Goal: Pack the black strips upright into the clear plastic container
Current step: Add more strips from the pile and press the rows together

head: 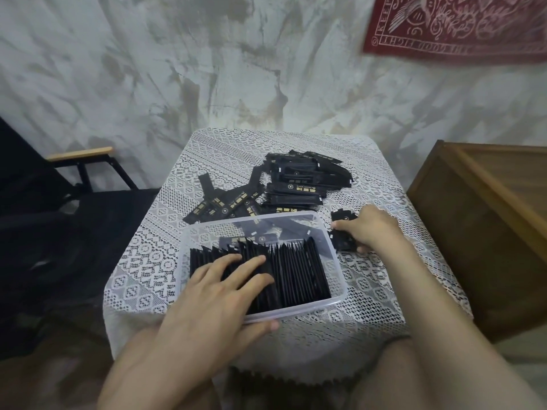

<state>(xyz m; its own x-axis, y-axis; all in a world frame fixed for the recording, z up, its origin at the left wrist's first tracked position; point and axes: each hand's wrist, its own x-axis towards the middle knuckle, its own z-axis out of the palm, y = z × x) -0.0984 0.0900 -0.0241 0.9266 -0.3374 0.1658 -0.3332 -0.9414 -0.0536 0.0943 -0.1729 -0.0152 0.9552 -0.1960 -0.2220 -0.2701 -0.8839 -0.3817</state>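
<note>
In the clear plastic container (340, 281), black strips (296, 270) stand on edge in a packed row. The left hand (219, 294) lies flat-fingered on their tops. Just right of the container, the right hand (373, 229) pinches a small bunch (342, 242). A loose pile (296, 182) lies beyond the container on the tabletop (384, 294). Pressing the row aside should open a gap for sliding the bunch in vertically.

Upright strips (296, 270) fill the near two-thirds of the clear container (299, 313), with the left hand (213, 297) flat over their 9 o'clock end. The container's 12 o'clock band is open above some flat strips (251, 239). A loose pile (296, 179) blocks the bench (142, 261) at 12 o'clock; the right hand (370, 229), gripping a bundle (342, 241), sits at 2 o'clock. Bare bench lies at 9 and 4 o'clock
</note>
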